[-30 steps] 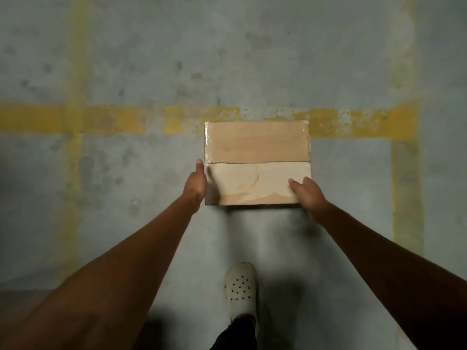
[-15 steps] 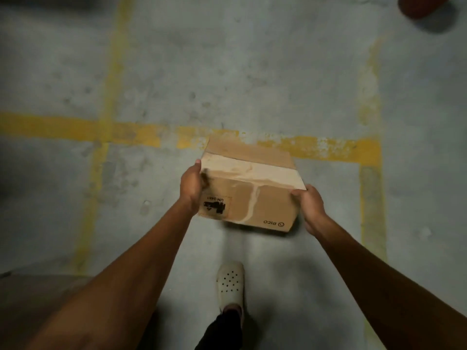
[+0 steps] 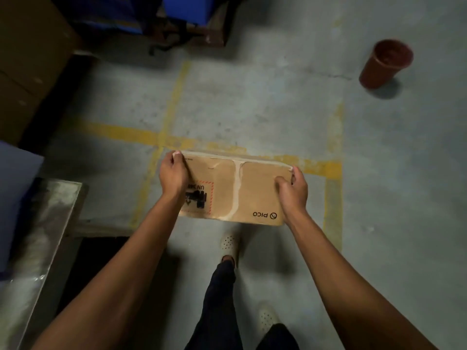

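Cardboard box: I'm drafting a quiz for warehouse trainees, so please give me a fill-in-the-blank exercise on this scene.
1. The left hand and right hand each grip the cardboard box at a top ____.
2. The brand printed on the box reads ____.
3. The painted floor lines are ____.
4. The reddish cup stands to the box's ____.
Missing words: corner; PICO; yellow; right.
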`<state>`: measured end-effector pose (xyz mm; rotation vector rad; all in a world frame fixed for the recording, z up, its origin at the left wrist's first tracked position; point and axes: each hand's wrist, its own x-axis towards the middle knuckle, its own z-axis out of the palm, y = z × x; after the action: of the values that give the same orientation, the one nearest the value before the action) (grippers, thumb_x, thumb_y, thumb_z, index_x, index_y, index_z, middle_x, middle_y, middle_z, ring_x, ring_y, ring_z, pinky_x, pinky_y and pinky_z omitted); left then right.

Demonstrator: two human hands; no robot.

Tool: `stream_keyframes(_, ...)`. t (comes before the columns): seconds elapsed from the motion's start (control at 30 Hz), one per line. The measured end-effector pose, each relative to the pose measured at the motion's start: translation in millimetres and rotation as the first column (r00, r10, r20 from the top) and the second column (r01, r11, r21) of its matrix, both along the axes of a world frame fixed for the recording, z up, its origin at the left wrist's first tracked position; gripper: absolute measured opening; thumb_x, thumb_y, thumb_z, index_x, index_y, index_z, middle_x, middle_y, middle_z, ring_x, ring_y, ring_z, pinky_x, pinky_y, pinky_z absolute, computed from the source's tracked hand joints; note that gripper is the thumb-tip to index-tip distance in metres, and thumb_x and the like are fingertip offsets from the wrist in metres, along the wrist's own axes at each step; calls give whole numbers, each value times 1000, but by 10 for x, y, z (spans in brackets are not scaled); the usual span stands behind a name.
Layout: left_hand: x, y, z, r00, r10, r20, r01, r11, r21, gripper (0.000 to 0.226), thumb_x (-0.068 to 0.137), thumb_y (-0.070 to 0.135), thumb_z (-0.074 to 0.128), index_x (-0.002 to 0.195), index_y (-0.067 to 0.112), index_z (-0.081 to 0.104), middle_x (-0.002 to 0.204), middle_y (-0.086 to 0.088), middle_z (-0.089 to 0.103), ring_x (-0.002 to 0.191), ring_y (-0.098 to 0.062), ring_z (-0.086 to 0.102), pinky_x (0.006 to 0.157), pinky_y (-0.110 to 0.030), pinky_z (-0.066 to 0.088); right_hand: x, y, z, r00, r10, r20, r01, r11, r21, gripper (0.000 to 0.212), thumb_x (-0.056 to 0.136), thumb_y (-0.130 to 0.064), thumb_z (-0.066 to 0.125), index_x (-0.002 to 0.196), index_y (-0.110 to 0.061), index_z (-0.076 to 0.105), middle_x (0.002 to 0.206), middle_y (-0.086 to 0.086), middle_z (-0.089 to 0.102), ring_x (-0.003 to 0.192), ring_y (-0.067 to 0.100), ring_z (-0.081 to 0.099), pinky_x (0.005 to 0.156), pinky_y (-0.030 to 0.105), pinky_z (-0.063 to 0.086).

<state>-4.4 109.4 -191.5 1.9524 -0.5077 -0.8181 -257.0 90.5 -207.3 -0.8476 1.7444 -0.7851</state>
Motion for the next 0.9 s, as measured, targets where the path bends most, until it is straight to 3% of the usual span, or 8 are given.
stream_keyframes(0.17, -104, 1084, 854, 972, 230, 51, -227, 972, -56, 41, 82, 68, 31, 95, 39, 57, 106, -5, 67, 102, -29, 63, 102, -59, 44, 63, 670, 851, 984, 162, -69, -167, 982, -88, 49, 71, -48, 52, 118, -34, 54, 120, 0, 68, 111, 31, 61, 94, 45, 49)
stream_keyframes(0.23, -139, 1585, 1158, 949, 303, 86, -296, 951, -88, 48, 88, 64, 32, 125, 42, 55, 130, -3, 61, 122, -29, 55, 111, -60, 34, 130, 912, 1134, 964, 247, -93, -259, 955, -146, 43, 71, -50, 51, 112, -38, 51, 115, -1, 67, 111, 31, 59, 96, 48, 46)
stream_keyframes(0.3, -118, 2098, 1404, 910, 399, 116, -386, 915, -120, 54, 94, 60, 34, 141, 38, 47, 139, 1, 57, 130, -28, 50, 113, -59, 31, 243, 1136, 1388, 936, 342, -84, -352, 920, -173, 48, 81, -41, 56, 128, -35, 55, 113, -7, 62, 109, 22, 55, 100, 45, 42)
stream_keyframes(0.47, -7, 3345, 1931, 767, 638, 71, -612, 760, -217, 33, 103, 50, 36, 104, 27, 60, 88, 4, 66, 90, -21, 66, 84, -41, 51, 768, 1724, 1783, 806, 588, -65, -585, 776, -237, 53, 53, -63, 44, 99, -37, 43, 101, -5, 55, 95, 21, 52, 81, 36, 37)
stream_keyframes(0.57, 68, 4024, 2118, 671, 740, 50, -708, 659, -251, 29, 102, 47, 38, 97, 27, 60, 94, -1, 68, 88, -22, 67, 83, -46, 57, 1173, 2146, 2025, 705, 708, -42, -688, 669, -279, 60, 74, -52, 59, 130, -32, 55, 130, 0, 60, 121, 25, 53, 101, 40, 40)
stream_keyframes(0.63, 111, 4458, 2200, 610, 790, 54, -753, 600, -269, 23, 103, 40, 41, 95, 28, 59, 96, -2, 68, 87, -21, 66, 83, -46, 58, 1421, 2454, 2174, 636, 770, -47, -744, 596, -303, 72, 88, -39, 63, 154, -32, 36, 152, 0, 48, 139, 31, 42, 115, 49, 31)
stream_keyframes(0.73, 166, 5021, 2290, 506, 861, 59, -817, 500, -288, 19, 103, 33, 46, 100, 23, 62, 99, -3, 67, 87, -20, 62, 76, -40, 55, 1755, 2883, 2328, 524, 850, -44, -812, 484, -325, 79, 88, -39, 66, 157, -35, 28, 156, 5, 42, 143, 36, 36, 117, 54, 28)
stream_keyframes(0.9, 263, 5828, 2374, 348, 935, 67, -878, 350, -326, 21, 100, 36, 55, 100, 19, 66, 96, 7, 63, 93, -15, 58, 80, -36, 49, 2300, 3449, 2400, 357, 933, 49, -850, 346, -399, 63, 72, -52, 65, 133, -38, 57, 133, 3, 61, 119, 26, 57, 105, 49, 46)
